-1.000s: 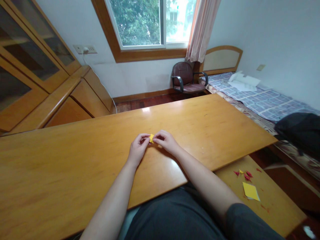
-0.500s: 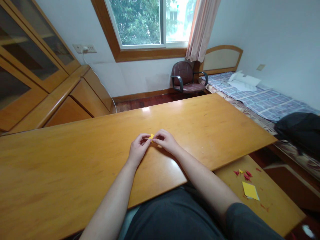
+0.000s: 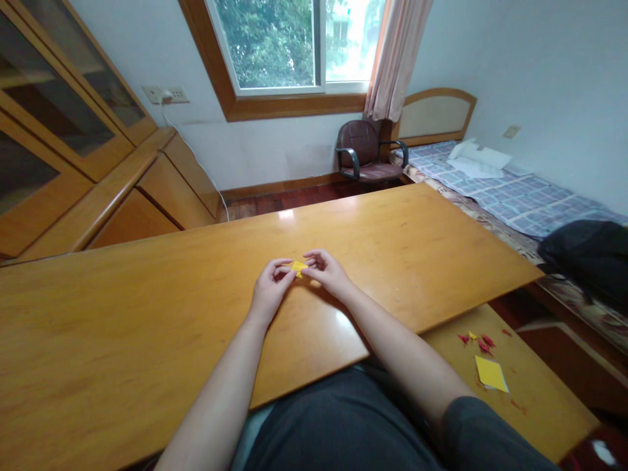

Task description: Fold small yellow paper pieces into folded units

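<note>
Between my two hands is a small piece of folded yellow paper point(image 3: 299, 267), held just above the wooden table point(image 3: 161, 314). My left hand point(image 3: 269, 281) pinches its left side between thumb and fingers. From the right, my right hand point(image 3: 330, 273) grips the other edge, with its thumb on the paper and its upper fingers curled loosely behind. The exact folds are too small to make out.
On a lower wooden surface point(image 3: 549, 405) to the right lie a stack of yellow paper squares point(image 3: 491, 374) and several small red folded paper pieces point(image 3: 485, 348), with one yellow piece point(image 3: 472, 335). A chair point(image 3: 366, 154), a bed point(image 3: 520, 196) and a black bag point(image 3: 589, 255) stand beyond.
The yellow paper shows wider and flatter between my fingers than before. My right hand has shifted slightly, its upper fingers lifting. My left hand has moved slightly left.
</note>
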A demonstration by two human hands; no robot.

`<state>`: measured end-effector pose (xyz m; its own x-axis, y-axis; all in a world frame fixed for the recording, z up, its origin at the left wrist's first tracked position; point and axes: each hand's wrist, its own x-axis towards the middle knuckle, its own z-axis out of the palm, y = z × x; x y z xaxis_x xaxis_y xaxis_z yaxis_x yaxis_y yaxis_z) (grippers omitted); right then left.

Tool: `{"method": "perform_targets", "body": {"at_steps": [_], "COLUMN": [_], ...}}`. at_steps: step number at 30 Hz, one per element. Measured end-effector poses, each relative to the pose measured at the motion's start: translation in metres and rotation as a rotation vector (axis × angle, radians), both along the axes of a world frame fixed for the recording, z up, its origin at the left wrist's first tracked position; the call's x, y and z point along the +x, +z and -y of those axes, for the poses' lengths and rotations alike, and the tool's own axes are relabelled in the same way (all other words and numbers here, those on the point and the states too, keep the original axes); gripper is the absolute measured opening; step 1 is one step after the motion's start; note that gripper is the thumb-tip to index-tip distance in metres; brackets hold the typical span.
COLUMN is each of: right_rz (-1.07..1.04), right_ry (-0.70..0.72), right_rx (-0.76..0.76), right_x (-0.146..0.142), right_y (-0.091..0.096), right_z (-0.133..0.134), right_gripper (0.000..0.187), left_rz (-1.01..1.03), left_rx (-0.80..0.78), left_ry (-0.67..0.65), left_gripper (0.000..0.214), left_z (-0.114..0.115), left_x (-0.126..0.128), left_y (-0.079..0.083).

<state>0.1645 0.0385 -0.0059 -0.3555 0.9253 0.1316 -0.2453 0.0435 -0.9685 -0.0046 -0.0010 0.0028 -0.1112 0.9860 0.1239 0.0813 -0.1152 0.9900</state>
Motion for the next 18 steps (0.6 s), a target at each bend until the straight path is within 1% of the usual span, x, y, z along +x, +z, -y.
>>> {"method": "perform_targets", "body": {"at_steps": [5,9,11,15,18], "right_rz": [-0.07,-0.095,-0.084,-0.026,-0.019], "right_ry": [0.021,0.028,0.027,0.03,0.024], "right_rx": [-0.05,-0.081,-0.081,-0.048,-0.028], "right_x": [0.0013,0.0014,0.0008,-0.001,-0.0019], "right_y": [0.0061,0.0074,0.0063,0.0029,0.0009], "right_z": [0.0026,0.0043,0.0042,0.0033,0.0021], "right_gripper": [0.042,0.043,0.042,0.039,0.041], "left_rz": [0.114,0.141,0.112,-0.003,-0.074], "left_rx": [-0.061,-0.083,-0.09,-0.097,-0.122], "left_ry": [-0.04,-0.051,-0.058,-0.076,-0.097], "left_gripper": [0.044,0.043,0.04,0.029,0.028], "left_z": [0.0005,0.0007,0.0008,0.0009,0.0008], "left_x": [-0.0005,-0.0016,-0.0019,-0.0019,-0.0022], "left_y": [0.0051,0.0068,0.007,0.0071,0.0074]}}
